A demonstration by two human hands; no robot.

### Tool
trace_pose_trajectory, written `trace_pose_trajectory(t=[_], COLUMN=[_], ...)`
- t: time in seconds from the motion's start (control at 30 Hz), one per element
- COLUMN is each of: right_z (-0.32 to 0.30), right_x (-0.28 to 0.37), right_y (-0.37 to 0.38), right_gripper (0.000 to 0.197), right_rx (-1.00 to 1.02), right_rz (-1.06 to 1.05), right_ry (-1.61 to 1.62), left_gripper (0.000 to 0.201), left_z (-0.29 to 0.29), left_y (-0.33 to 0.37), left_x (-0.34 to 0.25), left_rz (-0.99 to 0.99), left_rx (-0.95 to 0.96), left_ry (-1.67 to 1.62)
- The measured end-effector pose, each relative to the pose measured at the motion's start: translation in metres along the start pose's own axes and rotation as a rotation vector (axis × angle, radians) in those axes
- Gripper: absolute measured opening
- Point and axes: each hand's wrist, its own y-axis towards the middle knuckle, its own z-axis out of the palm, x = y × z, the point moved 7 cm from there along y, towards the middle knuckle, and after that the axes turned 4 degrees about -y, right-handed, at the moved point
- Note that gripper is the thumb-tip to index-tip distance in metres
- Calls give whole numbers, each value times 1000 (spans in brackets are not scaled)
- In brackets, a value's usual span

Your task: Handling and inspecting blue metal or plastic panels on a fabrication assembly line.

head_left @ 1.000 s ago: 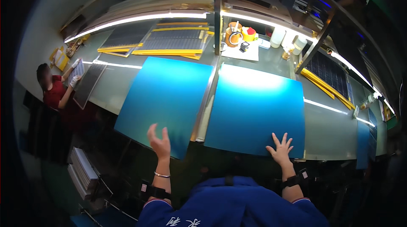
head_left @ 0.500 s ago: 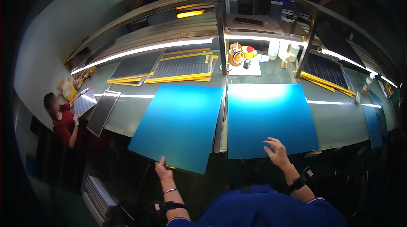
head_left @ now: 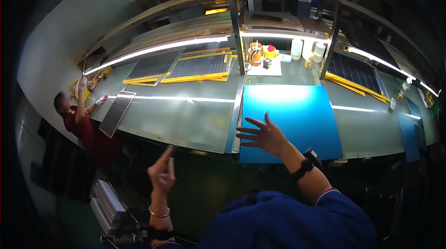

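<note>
A smooth blue sheet point(head_left: 297, 119) lies flat on the bench in front of me, its near edge reaching the bench front. My right hand point(head_left: 267, 136) hovers over its left part, fingers spread, gripping nothing. Farther left, my left hand point(head_left: 161, 174) is in front of the bench's near edge. It holds nothing, and its fingers are partly stretched toward the bench. Bare grey-green bench top point(head_left: 186, 119) shows beyond that hand.
Dark panels with yellow edging point(head_left: 197, 70) lie along the back, with more point(head_left: 355, 74) at right. Metal posts point(head_left: 235, 30) hold a lit shelf. Bottles point(head_left: 296, 49) stand beneath it. A person in red point(head_left: 81, 126) works at far left beside a dark panel point(head_left: 117, 113).
The left blue sheet, held by my left hand before, is gone from its spot; where it went does not show. My left hand has let go and moved left; my right hand has moved left.
</note>
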Motion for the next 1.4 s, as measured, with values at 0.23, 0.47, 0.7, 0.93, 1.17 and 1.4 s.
trace_pose_trajectory(t=[0.23,0.47,0.7,0.93,1.17,1.4], right_z=[-135,-111,-86,-78,-66,-84], right_x=[-71,-92,-118,-115,-115,-136], right_y=[21,13,10,6,2,9], right_gripper=[41,19,20,38,47,41], right_rx=[-10,-309,-268,-217,-172,-134], right_rz=[276,300,302,311,353,318], right_ry=[121,-75,86,149,216,204], left_gripper=[31,85,42,34,49,39], left_z=[83,149,212,214,230,251], left_y=[-66,-68,-68,-73,-79,-78], left_x=[-10,-50,-81,-74,-80,-79], left_rz=[345,-340,-320,-238,-147,-97], left_rx=[423,905,745,671,842,839], left_ry=[91,-518,130,52,156,412])
